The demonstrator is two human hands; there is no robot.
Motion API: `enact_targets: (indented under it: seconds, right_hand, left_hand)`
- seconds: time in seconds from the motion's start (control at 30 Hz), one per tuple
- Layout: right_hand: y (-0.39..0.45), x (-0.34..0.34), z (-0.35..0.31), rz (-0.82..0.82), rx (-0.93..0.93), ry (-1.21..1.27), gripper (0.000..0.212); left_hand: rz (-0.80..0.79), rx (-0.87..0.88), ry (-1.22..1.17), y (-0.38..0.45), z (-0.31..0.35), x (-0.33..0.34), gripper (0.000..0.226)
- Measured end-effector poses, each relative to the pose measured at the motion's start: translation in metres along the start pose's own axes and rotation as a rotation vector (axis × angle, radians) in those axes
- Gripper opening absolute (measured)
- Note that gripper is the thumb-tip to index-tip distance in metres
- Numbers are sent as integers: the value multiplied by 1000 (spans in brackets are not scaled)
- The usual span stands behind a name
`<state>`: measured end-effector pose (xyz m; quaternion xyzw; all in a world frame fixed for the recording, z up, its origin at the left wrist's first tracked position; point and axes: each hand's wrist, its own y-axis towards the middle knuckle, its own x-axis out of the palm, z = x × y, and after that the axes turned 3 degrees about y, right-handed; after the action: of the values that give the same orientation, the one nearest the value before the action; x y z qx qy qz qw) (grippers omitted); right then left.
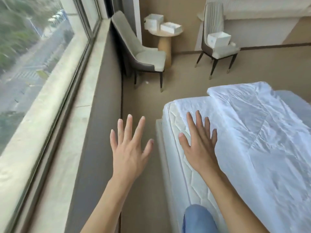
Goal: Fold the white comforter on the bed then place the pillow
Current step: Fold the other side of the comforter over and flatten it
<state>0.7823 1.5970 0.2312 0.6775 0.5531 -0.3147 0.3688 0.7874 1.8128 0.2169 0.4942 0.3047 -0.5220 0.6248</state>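
The white comforter (262, 132) lies flat on the bed (178, 158) at the right, with a folded edge near the bed's far end. My right hand (199, 143) hovers over the bed's near left edge with fingers spread, holding nothing. My left hand (130, 148) is raised over the floor gap between bed and window wall, fingers apart and empty. No pillow is in view.
A long window and sill (55, 98) run along the left. Two grey chairs (143, 56) (217, 46) and a small round table (165, 33) with white boxes stand ahead. A white box sits on the right chair. My knee in blue jeans (198, 219) is beside the bed.
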Motion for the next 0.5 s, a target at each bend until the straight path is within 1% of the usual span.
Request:
enact_targets:
  seconds: [0.17,0.3,0.5]
  right_hand:
    - [47,20,-21,-72,-69,-47,73]
    - [95,54,-28,-135,-104,-89,77]
    - [207,102,-22,-150,-75,-78,78]
  left_hand:
    - [21,-62,72,32,-25,6,76]
    - [22,-102,119,72,-53,22,79]
    - [26,-66,165,195,-83,62,81]
